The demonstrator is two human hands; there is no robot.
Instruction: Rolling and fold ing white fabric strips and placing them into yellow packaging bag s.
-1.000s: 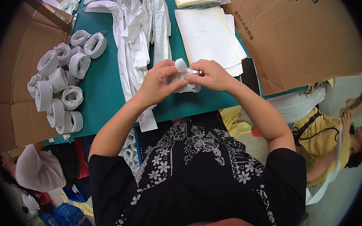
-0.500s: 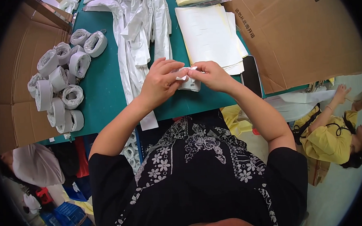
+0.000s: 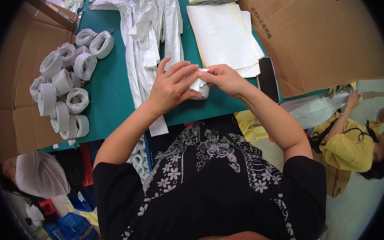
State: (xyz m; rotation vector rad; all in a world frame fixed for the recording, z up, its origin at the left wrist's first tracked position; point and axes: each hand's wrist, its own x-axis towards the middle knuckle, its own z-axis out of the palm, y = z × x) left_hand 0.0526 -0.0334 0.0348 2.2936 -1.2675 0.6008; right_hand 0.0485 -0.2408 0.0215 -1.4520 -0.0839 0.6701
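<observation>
Over the near edge of the green table, a small white roll point(image 3: 204, 92) sits between my two hands. My left hand point(image 3: 171, 86) cups it from the left, thumb below and fingers stretched across its top, the index finger lifted. On the other side, my right hand point(image 3: 225, 80) pinches a white flap at the top of the roll between thumb and fingers. My fingers cover part of the roll. Just beyond my left hand lie long crumpled white strips point(image 3: 146, 40); one loose end point(image 3: 158, 127) hangs past the table edge.
Several finished-looking white rolls point(image 3: 46, 98) are heaped at the left beside a cardboard wall point(image 3: 25, 81). Paper sheets point(image 3: 220, 36) and a dark flat object point(image 3: 266, 80) lie to the right, before a large carton point(image 3: 318, 39). People work at both sides, one in yellow point(image 3: 347, 148).
My left fingers have spread and lifted off the flap, while the thumb stays low by the roll. My right hand keeps its pinch. The roll has turned slightly.
</observation>
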